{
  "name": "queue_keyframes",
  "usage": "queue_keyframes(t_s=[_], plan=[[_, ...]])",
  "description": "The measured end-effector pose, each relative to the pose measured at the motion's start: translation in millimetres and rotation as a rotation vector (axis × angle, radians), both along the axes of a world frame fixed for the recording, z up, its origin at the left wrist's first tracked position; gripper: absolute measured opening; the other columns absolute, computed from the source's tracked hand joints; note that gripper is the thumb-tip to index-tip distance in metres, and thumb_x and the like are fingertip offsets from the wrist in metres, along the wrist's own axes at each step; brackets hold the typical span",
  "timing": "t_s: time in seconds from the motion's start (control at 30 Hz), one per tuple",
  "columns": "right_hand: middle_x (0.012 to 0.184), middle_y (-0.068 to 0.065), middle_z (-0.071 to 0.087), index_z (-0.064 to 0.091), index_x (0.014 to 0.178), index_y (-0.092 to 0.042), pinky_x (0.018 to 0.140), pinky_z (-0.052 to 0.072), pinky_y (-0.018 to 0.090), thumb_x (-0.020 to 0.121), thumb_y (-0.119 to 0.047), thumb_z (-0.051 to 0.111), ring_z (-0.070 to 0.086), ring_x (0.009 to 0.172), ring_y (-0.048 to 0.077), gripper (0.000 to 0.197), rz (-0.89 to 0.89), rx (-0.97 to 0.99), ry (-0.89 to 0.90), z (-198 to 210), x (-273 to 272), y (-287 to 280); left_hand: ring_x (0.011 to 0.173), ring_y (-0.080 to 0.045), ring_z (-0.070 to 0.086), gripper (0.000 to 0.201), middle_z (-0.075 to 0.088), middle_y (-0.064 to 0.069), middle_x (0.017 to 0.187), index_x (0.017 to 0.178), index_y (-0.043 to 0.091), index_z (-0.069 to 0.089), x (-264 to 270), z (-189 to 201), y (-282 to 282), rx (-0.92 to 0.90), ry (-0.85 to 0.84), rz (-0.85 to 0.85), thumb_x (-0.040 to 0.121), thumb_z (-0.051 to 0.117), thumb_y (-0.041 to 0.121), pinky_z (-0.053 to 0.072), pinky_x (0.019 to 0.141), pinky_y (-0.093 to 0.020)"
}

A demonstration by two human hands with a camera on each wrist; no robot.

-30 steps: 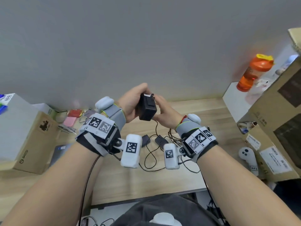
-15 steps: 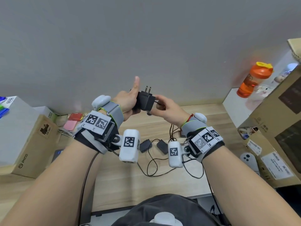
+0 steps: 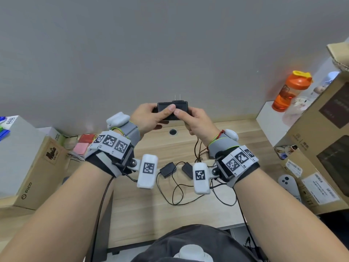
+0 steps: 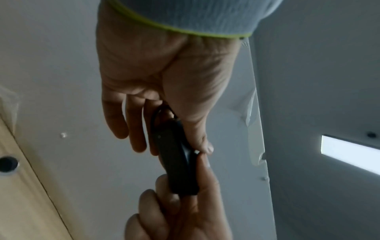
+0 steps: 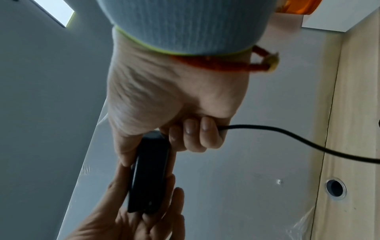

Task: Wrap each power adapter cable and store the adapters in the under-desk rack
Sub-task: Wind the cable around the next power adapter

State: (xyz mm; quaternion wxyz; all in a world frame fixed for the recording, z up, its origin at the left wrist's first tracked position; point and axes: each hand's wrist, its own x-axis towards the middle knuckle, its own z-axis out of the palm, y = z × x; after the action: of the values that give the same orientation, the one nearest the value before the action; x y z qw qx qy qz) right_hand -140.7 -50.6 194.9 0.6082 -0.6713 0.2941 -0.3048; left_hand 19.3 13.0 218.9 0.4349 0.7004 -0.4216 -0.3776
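Observation:
A black power adapter (image 3: pixel 172 108) is held up in front of the grey wall, its two prongs (image 3: pixel 177 97) pointing away from me. My left hand (image 3: pixel 160 114) grips its left end and my right hand (image 3: pixel 188 116) its right end, both thumbs on the near face. In the left wrist view, my left hand (image 4: pixel 164 97) pinches the adapter (image 4: pixel 179 162). In the right wrist view, my right hand (image 5: pixel 174 105) holds the adapter (image 5: pixel 150 175), and its curled fingers trap the cable (image 5: pixel 287 134). That cable (image 3: pixel 197 146) hangs to the desk. Two more adapters (image 3: pixel 168 169) (image 3: pixel 187 170) lie in loose cable.
The wooden desk (image 3: pixel 151 214) has a cable hole (image 3: pixel 173 132) below my hands. Cardboard boxes stand at the left (image 3: pixel 32 167) and right (image 3: pixel 321 148). An orange bottle (image 3: pixel 290 91) stands at the back right, and a white controller (image 3: pixel 289 184) lies by the right boxes.
The adapter has turned to lie broadside with its prongs pointing away. My left thumb has come down from pointing up, and both thumbs now rest on the near face.

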Motion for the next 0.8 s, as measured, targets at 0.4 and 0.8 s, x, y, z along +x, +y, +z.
queue_keyframes(t_s=[0.4, 0.8], plan=[[0.083, 0.031, 0.064, 0.077, 0.088, -0.026, 0.068, 0.041, 0.020, 0.096, -0.035, 0.060, 0.049, 0.072, 0.012, 0.022, 0.190, -0.208, 0.185, -2, -3, -3, 0.067, -0.020, 0.070, 0.035, 0.066, -0.009, 0.087, 0.104, 0.005, 0.065, -3, 12, -11, -0.228, 0.236, 0.225, 0.092, 0.065, 0.038, 0.057, 0.064, -0.026], [0.071, -0.017, 0.070, 0.074, 0.101, -0.011, 0.070, 0.041, 0.006, 0.095, -0.027, 0.063, 0.059, 0.065, -0.009, 0.020, 0.029, -0.102, 0.165, 0, -17, -29, 0.083, -0.019, 0.064, 0.031, 0.064, -0.009, 0.099, 0.112, 0.001, 0.064, 7, 8, 3, 0.037, 0.300, -0.035, 0.087, 0.071, 0.019, 0.055, 0.062, -0.022]])
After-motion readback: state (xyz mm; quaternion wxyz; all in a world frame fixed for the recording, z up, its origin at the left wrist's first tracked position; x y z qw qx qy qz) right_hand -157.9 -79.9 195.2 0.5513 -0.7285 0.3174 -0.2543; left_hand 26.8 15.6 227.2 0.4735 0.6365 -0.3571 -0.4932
